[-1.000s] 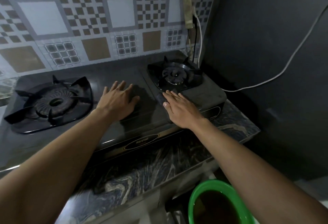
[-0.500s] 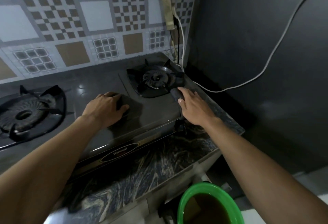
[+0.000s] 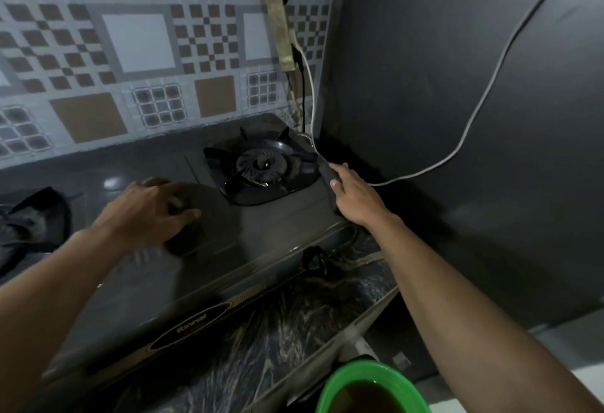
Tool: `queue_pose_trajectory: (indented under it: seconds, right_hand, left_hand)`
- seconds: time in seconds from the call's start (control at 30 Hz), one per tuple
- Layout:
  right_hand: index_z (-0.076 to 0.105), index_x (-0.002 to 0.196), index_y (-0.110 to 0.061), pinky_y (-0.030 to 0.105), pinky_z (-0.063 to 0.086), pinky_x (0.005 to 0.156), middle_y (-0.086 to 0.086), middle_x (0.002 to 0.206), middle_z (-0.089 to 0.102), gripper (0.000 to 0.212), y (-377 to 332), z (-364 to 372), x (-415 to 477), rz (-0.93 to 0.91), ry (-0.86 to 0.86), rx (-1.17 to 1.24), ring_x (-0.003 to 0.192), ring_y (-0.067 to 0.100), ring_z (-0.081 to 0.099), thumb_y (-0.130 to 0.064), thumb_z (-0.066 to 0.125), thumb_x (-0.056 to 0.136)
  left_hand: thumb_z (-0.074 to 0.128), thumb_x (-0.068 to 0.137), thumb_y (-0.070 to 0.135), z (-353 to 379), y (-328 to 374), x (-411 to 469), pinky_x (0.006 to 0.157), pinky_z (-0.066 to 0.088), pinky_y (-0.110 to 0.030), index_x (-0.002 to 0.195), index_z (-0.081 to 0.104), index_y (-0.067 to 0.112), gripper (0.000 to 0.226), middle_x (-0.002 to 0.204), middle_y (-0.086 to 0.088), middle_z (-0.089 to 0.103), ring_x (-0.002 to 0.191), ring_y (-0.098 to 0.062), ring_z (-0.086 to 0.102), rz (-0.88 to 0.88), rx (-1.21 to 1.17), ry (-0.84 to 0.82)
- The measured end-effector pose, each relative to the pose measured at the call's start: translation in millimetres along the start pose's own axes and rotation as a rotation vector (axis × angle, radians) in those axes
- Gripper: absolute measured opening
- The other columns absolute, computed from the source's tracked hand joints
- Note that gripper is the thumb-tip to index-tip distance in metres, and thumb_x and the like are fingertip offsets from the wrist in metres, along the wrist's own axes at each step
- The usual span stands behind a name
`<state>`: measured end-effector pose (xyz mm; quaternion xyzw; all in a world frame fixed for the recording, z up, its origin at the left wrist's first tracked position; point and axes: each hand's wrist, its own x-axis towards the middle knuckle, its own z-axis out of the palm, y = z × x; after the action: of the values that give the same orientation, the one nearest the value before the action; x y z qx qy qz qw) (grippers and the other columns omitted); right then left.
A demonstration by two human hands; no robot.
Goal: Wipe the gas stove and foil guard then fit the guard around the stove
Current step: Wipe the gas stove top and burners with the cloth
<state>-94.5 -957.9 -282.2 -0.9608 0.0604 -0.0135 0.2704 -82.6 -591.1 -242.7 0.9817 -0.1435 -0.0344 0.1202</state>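
Observation:
The black two-burner gas stove [image 3: 268,239] sits on a marbled counter [image 3: 294,331]. My right hand [image 3: 356,200] is at the stove's right edge, beside the right burner [image 3: 261,164], and presses a small dark cloth [image 3: 327,172] under its fingertips. My left hand [image 3: 143,216] rests on the glossy middle of the stove top with fingers loosely curled and blurred; I see nothing held in it. Part of the left burner [image 3: 29,216] shows at the frame's left edge.
A patterned tile-look covering [image 3: 140,43] lines the wall behind the stove. A power strip [image 3: 281,27] hangs there, and a white cable [image 3: 490,85] runs across the dark right wall down to the stove corner. A green bucket [image 3: 340,376] of dark water stands below the counter.
My right hand has slid the cloth from the front of the right burner along the stove's right side toward the back. My left hand has curled its fingers. The view has turned right.

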Motion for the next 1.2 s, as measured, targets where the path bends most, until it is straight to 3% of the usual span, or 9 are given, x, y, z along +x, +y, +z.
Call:
queue_pose_trajectory:
  seconds: [0.13,0.27,0.37,0.5,0.63,0.7,0.87,1.07,1.2]
  right_hand:
    - [0.03,0.152,-0.035,0.024,0.019,0.109,-0.006,0.163,0.015,0.046,14.1,-6.6,35.7,-0.025,-0.097,0.087,0.149,0.015,0.016,-0.033,0.034,0.106]
    - [0.036,0.149,-0.039,0.031,0.02,0.116,-0.008,0.16,0.025,0.044,18.6,-4.7,74.5,-0.024,-0.148,0.212,0.148,0.014,0.021,-0.034,0.035,0.105]
    - [0.043,0.146,-0.036,0.036,0.026,0.118,-0.005,0.156,0.037,0.042,16.1,-3.6,101.8,-0.037,-0.192,0.281,0.143,0.015,0.031,-0.033,0.037,0.104]
    - [0.041,0.147,-0.029,0.025,0.023,0.113,-0.003,0.155,0.036,0.042,7.6,-3.2,136.2,-0.078,-0.251,0.297,0.143,0.013,0.031,-0.026,0.039,0.105]
    - [0.039,0.149,-0.028,0.029,0.021,0.117,-0.005,0.155,0.035,0.044,-8.1,0.5,172.5,-0.101,-0.294,0.267,0.144,0.014,0.028,-0.025,0.04,0.105]
    - [0.041,0.147,-0.025,0.036,0.028,0.116,-0.001,0.15,0.042,0.043,-17.4,4.1,192.1,-0.075,-0.289,0.251,0.138,0.017,0.038,-0.028,0.042,0.104]
    - [0.049,0.12,-0.02,0.042,0.043,0.1,0.001,0.121,0.058,0.024,-45.2,11.4,233.8,-0.042,-0.247,0.175,0.113,0.022,0.055,-0.035,0.047,0.102]
    - [0.056,0.138,-0.019,0.032,0.03,0.109,0.002,0.148,0.048,0.037,-91.4,20.8,268.3,-0.169,-0.329,0.072,0.136,0.023,0.043,-0.028,0.049,0.102]
    - [0.05,0.143,-0.02,0.028,0.024,0.11,0.003,0.155,0.038,0.04,-110.5,21.6,283.5,-0.181,-0.406,-0.024,0.143,0.023,0.033,-0.014,0.045,0.103]
  left_hand:
    - [0.06,0.075,0.073,-3.4,-2.2,24.3,0.104,0.044,-0.044,0.144,0.044,0.037,0.079,0.15,-0.005,0.043,0.13,-0.033,0.048,-0.111,0.077,-0.094]
    - [0.063,0.079,0.065,7.4,1.4,41.3,0.107,0.041,-0.04,0.149,0.039,0.031,0.082,0.153,0.0,0.041,0.132,-0.029,0.046,-0.158,0.051,-0.143]
    - [0.056,0.071,0.076,12.1,-5.7,41.7,0.108,0.041,-0.045,0.15,0.036,0.034,0.092,0.154,0.005,0.038,0.133,-0.028,0.045,-0.177,0.044,-0.154]
    - [0.037,0.056,0.09,15.0,-11.4,40.5,0.111,0.039,-0.045,0.149,0.037,0.036,0.108,0.157,0.008,0.035,0.137,-0.026,0.042,-0.169,0.053,-0.117]
    - [0.05,0.069,0.082,13.7,-8.9,39.9,0.112,0.037,-0.041,0.152,0.032,0.036,0.097,0.16,0.01,0.029,0.141,-0.024,0.038,-0.155,0.079,-0.113]
    - [0.043,0.064,0.087,13.5,-11.0,40.4,0.113,0.037,-0.04,0.152,0.031,0.037,0.102,0.159,0.013,0.029,0.141,-0.022,0.037,-0.154,0.079,-0.111]
    - [0.055,0.07,0.067,7.9,-20.2,39.9,0.111,0.037,-0.036,0.152,0.033,0.034,0.091,0.156,0.01,0.038,0.137,-0.018,0.044,-0.113,-0.019,-0.092]
    - [0.037,0.058,0.083,5.5,-28.9,33.4,0.109,0.037,-0.043,0.149,0.039,0.036,0.101,0.155,0.013,0.035,0.141,-0.021,0.035,-0.149,0.122,-0.07]
    - [0.037,0.059,0.085,4.1,-29.1,33.1,0.112,0.036,-0.035,0.149,0.039,0.034,0.104,0.155,0.01,0.037,0.138,-0.02,0.041,-0.126,0.091,-0.071]
